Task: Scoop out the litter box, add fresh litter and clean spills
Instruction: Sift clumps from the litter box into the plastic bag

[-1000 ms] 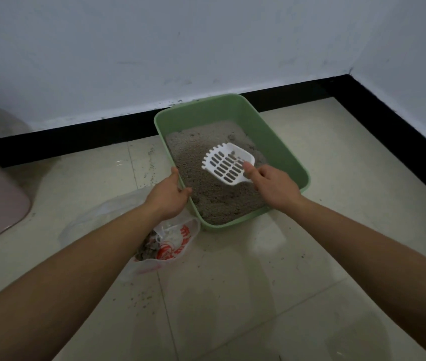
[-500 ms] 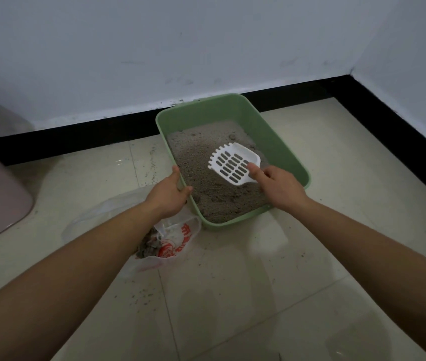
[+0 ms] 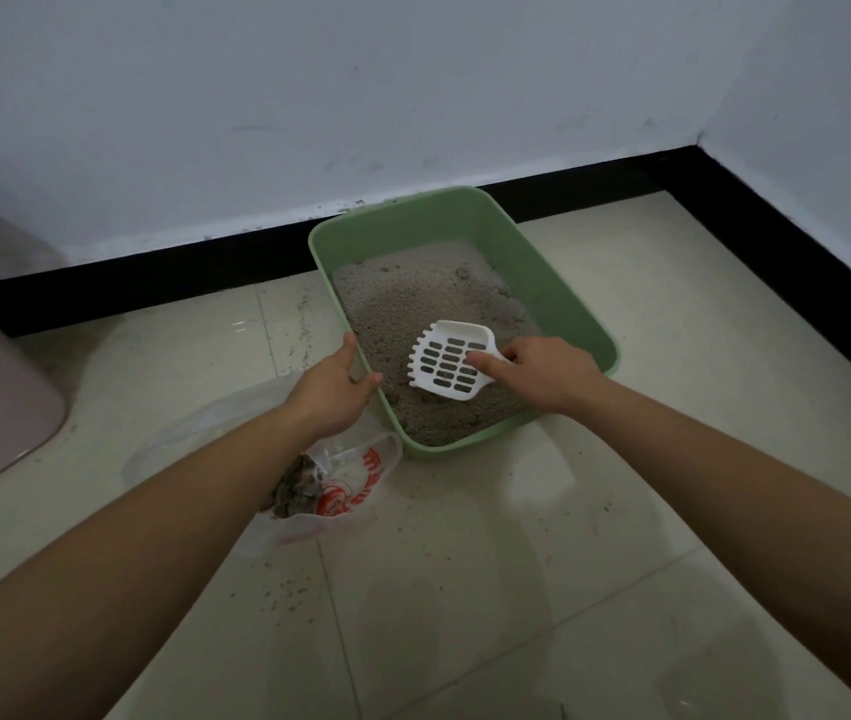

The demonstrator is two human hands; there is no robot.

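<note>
Fingers [image 3: 479, 360] of the right hand [image 3: 550, 374] pinch the white slotted plastic scoop [image 3: 445, 357], now swung nearer, empty, over the green plastic litter box [image 3: 561, 283]: scooping continues.

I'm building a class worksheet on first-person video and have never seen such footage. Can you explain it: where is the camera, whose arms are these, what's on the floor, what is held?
There is no machine here: a person wears one wide-angle camera on the head, looking forward and down, so both bare arms are the wearer's own. On the pale tiled floor, by the white wall, sits a green rectangular plastic litter box holding grey litter. The left hand grips its near-left rim. The right hand holds a white slotted plastic scoop by its handle, inside the box. Beside the box lies a clear plastic bag with red print, containing dark clumps. Loose grains are scattered on the tiles.
</note>
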